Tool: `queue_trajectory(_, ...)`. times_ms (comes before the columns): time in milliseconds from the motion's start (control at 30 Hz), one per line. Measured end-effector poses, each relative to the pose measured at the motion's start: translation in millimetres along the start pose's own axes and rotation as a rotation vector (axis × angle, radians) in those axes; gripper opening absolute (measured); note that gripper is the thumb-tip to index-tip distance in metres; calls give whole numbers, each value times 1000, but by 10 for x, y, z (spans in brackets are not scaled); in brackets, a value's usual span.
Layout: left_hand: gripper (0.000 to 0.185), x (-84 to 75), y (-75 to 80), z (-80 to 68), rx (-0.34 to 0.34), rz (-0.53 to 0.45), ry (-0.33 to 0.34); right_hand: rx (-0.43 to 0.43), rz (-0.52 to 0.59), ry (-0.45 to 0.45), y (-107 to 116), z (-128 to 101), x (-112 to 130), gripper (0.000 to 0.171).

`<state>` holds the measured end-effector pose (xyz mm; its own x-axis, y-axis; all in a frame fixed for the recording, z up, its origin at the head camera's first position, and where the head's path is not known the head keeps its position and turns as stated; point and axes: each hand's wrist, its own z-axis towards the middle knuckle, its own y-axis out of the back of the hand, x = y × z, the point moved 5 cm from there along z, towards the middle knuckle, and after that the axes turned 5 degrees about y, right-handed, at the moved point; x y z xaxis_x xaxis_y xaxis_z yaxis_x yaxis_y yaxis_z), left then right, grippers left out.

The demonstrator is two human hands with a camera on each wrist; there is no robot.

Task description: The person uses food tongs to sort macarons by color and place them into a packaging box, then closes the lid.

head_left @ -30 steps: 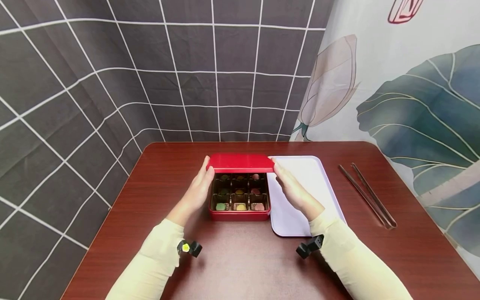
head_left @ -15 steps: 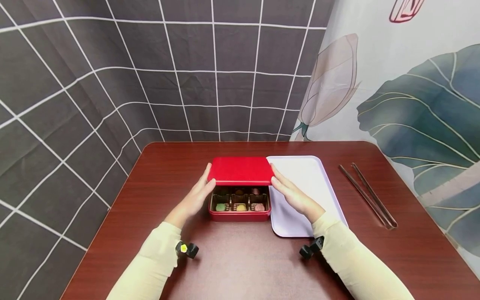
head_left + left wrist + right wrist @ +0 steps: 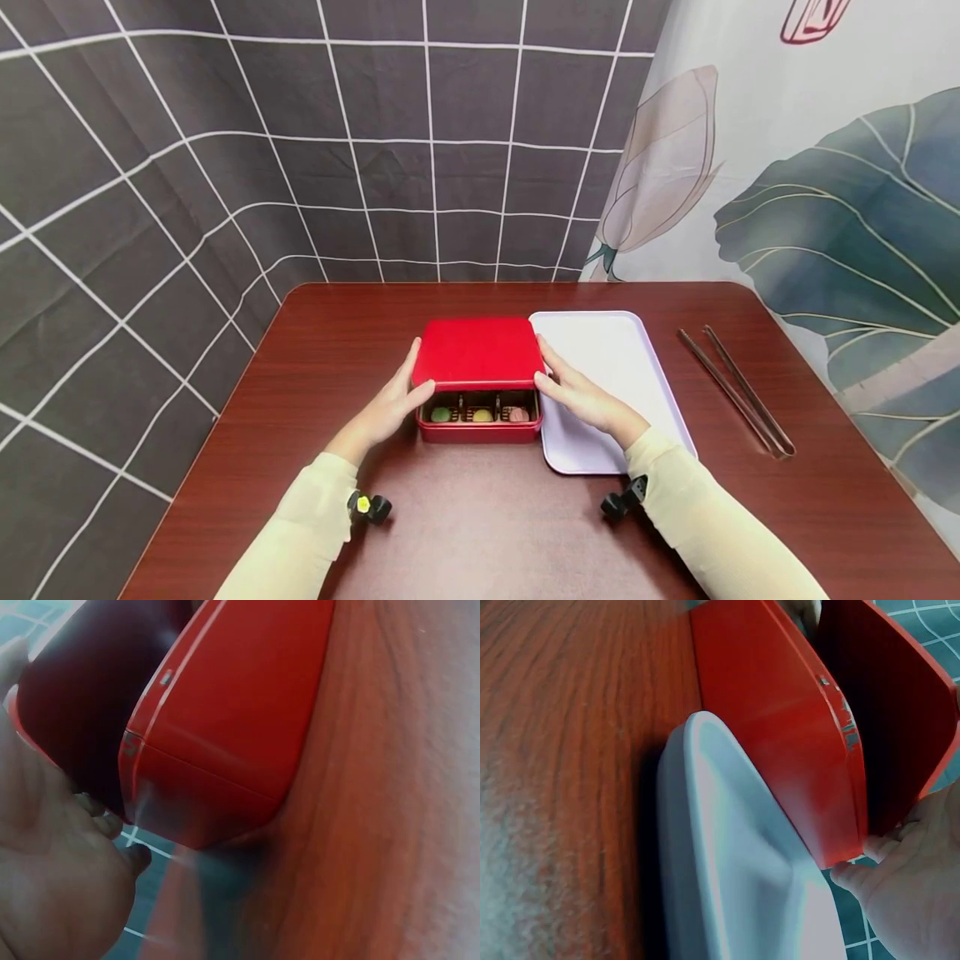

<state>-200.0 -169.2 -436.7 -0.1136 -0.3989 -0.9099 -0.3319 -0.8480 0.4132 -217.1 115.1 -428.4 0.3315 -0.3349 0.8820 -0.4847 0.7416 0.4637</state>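
A red tin box (image 3: 480,432) stands on the table, its red lid (image 3: 480,352) raised and tilted above it. Along the open front, green, yellow and pink sweets (image 3: 517,414) sit in divided compartments; the rows behind are covered. At the lid's left edge, my left hand (image 3: 384,408) holds it with the thumb by the front corner. My right hand (image 3: 587,398) grips the opposite edge the same way. Both wrist views show a gap between the lid (image 3: 90,690) and the box, narrowing toward the far side.
A pale lilac tray (image 3: 615,442) lies against the box's right side. Metal tongs (image 3: 738,392) rest farther right on the brown wooden table (image 3: 480,517). A dark grid curtain (image 3: 465,167) hangs behind, with a flower-printed cloth (image 3: 825,208) at right.
Both hands have brought the lid's front edge down and toward me, narrowing the opening. Only the front row of sweets still shows. The box, tray and tongs have not moved.
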Motion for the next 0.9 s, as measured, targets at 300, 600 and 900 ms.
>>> queue_trajectory(300,116,116,-94,-32,-16,153,6,35,-62,75,-61,-44,-33,82)
queue_trajectory(600,122,172,-173,-56,-27,315,70,83,-192,110,-124,-83,-86,98)
queue_trajectory(900,119,128,-177,-70,-28,385,97,74,-115,107,-103,-77,-18,90)
